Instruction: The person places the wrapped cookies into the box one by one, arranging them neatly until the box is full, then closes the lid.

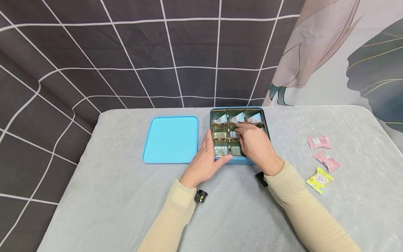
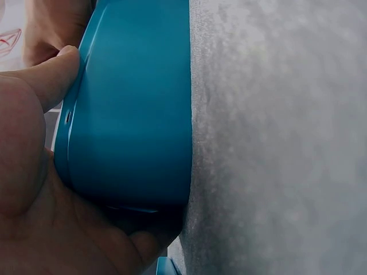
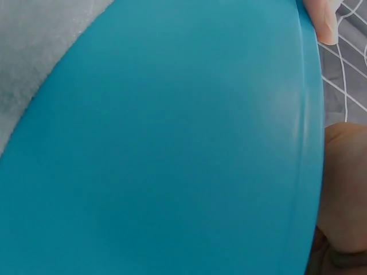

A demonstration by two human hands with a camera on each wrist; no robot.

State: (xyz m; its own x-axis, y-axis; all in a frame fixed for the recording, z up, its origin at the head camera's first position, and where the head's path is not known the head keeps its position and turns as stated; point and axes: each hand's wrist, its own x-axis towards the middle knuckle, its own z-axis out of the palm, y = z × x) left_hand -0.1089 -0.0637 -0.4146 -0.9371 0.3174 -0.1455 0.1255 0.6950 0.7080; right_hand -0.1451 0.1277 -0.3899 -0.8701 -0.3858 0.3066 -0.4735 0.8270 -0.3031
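A blue tin (image 1: 239, 160) holds a divided tray with wrapped candies (image 1: 237, 118) along its back row. My left hand (image 1: 204, 161) grips the tin's near left corner, with the thumb over the front rim and the fingers along the left side. In the left wrist view that thumb (image 2: 54, 74) lies against the rim. My right hand (image 1: 256, 143) reaches over the right side into the middle compartment, its fingertips pinching a small blue-and-white wrapped candy (image 1: 233, 134). The hand partly covers the compartments on the right. The tin's blue wall (image 3: 172, 137) fills most of the right wrist view.
A light blue lid (image 1: 171, 140) lies flat left of the tin. Two pink wrapped candies (image 1: 319, 142) and a yellow one (image 1: 319, 180) lie at the right on the grey cloth-covered table (image 1: 110, 196). A dark gridded curtain (image 1: 195, 52) hangs behind the table.
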